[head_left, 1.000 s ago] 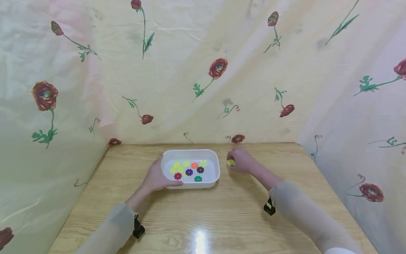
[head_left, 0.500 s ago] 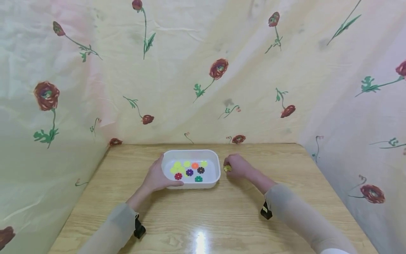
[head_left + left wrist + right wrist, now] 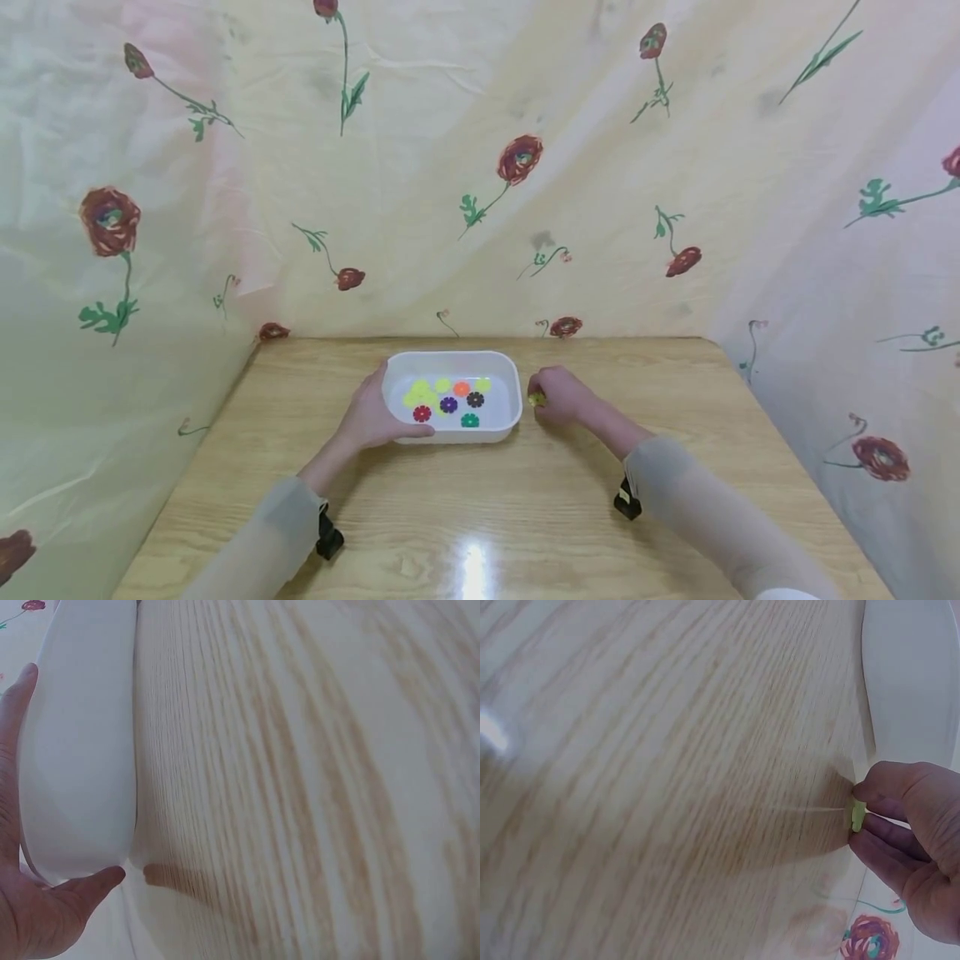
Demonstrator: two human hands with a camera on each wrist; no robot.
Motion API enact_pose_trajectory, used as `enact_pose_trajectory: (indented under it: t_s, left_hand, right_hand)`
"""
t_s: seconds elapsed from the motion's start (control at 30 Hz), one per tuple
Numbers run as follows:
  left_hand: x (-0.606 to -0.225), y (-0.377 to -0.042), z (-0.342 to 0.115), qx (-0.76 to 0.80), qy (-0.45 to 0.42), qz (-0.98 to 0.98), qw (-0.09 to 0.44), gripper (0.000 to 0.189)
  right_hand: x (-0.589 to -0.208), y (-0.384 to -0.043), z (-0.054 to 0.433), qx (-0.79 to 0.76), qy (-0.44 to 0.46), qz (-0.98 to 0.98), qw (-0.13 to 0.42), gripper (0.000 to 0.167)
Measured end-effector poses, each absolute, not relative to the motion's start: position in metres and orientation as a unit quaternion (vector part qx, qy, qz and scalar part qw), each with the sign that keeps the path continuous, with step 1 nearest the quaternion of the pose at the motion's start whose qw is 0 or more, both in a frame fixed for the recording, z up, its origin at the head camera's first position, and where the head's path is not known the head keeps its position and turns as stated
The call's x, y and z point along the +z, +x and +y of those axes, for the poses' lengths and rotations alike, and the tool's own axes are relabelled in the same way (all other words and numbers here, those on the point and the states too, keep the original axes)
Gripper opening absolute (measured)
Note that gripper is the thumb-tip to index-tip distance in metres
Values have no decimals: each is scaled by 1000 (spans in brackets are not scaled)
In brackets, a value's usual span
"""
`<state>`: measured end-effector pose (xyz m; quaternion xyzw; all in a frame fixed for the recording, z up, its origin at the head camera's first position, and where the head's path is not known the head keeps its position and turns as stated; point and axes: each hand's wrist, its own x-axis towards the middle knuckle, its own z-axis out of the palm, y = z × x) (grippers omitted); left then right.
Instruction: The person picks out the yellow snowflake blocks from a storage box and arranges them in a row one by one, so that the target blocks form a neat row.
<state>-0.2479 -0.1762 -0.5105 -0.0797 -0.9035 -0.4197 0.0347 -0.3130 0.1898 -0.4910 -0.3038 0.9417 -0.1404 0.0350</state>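
A white plastic tub (image 3: 456,436) stands toward the back of the table. My left hand (image 3: 367,417) grips its left end, thumb along the front side and fingers over the left side; the left wrist view has this hand (image 3: 34,915) against the tub's smooth wall (image 3: 79,750). Just right of the tub, my right hand (image 3: 561,397) pinches a yellow snowflake disc (image 3: 537,400). Seen from the right wrist, the disc (image 3: 858,815) is on edge between thumb and fingers, right at the tabletop. Inside the tub lie several yellow discs (image 3: 420,392), plus red (image 3: 422,413), purple (image 3: 448,405), black (image 3: 476,400), orange (image 3: 462,388) and green (image 3: 470,421) ones.
The wood-grain table (image 3: 480,500) carries the tub and reflects a bright light near its front. A flower-printed cloth (image 3: 420,183) hangs around the back and both sides. Black wrist cameras (image 3: 328,535) are strapped under both sleeves.
My right hand has come slightly left and nearer with the yellow disc, down beside the tub, then stayed almost still. My left hand keeps its grip on the tub.
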Motion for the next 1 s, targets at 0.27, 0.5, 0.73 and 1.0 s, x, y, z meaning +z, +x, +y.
enact_pose_trajectory:
  t_s: [0.27, 0.5, 0.73, 1.0]
  left_hand:
    - [-508, -246, -178, -414, -71, -907, 27, 129]
    - [-509, -246, -177, -408, -66, -910, 20, 132]
    - [-509, -245, -178, -407, -68, -911, 22, 131]
    - [-510, -247, -177, -409, -70, -909, 22, 129]
  right_hand:
    - [-488, -313, 191, -139, -305, 942, 35, 25]
    - [-476, -322, 196, -145, -281, 947, 52, 35]
    - [-465, -331, 197, -141, -279, 949, 43, 35]
    - [-448, -338, 187, -156, -305, 939, -10, 37]
